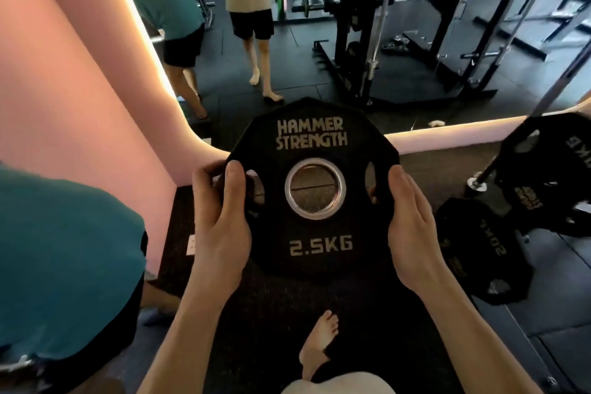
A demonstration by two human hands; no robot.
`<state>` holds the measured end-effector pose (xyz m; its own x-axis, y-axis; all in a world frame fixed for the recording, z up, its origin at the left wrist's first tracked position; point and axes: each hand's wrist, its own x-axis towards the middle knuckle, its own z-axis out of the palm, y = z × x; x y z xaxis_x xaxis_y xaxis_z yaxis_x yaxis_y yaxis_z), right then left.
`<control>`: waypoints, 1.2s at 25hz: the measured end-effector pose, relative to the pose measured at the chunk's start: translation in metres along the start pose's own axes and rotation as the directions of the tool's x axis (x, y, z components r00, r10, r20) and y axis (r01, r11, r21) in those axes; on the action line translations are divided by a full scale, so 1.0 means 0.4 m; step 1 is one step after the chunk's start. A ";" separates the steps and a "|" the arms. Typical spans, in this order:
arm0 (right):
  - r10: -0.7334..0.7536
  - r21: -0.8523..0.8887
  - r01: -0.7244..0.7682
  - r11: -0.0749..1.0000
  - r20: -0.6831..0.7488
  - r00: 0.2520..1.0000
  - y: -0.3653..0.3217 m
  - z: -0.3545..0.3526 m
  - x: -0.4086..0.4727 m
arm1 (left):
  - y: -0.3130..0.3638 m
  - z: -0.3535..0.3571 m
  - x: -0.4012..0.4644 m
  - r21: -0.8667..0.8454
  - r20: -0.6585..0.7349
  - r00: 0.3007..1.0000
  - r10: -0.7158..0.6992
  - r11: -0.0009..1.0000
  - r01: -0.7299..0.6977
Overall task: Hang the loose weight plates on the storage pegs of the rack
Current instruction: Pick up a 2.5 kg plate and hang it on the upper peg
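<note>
I hold a black 2.5 kg weight plate (315, 249) upright in front of me, its face with the words HAMMER STRENGTH turned to me. My left hand (220, 221) grips its left edge, thumb on the face beside a grip slot. My right hand (412, 230) presses flat against its right edge. A larger black plate (479, 253) lies flat on the floor at the right. Another black plate (550, 169) hangs on a bar end (478, 184) at the far right. A dark rack (358, 25) with plates shows in the mirror ahead.
A person in a teal shirt (64, 249) stands close at my left, against a pink wall (64, 89). A wall mirror (319, 57) ahead reflects people and gym machines. My bare foot (319, 342) rests on the black rubber floor below the plate.
</note>
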<state>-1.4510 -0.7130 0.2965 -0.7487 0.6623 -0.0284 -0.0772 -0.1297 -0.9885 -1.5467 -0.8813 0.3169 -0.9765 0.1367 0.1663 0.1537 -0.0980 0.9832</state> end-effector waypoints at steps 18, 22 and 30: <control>-0.219 -0.112 0.192 0.975 -0.641 0.736 -0.138 -0.083 0.668 | -0.095 0.687 0.763 -0.172 0.620 0.783 0.061 0.983 0.059; -0.271 -0.209 0.176 0.962 -0.811 0.518 -0.195 -0.107 0.699 | -0.058 0.866 0.827 -0.260 0.791 0.596 0.137 0.957 0.125; -0.418 -0.403 0.139 0.904 -0.903 0.099 -0.403 -0.146 0.685 | 0.118 1.127 0.815 -0.394 0.902 0.289 0.321 0.885 0.247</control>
<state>-1.6052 -0.4675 0.4394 0.5525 0.7863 0.2767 0.0914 0.2728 -0.9577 -1.7900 -0.3969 0.4510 -0.0966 0.8973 0.4308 -0.1646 -0.4413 0.8822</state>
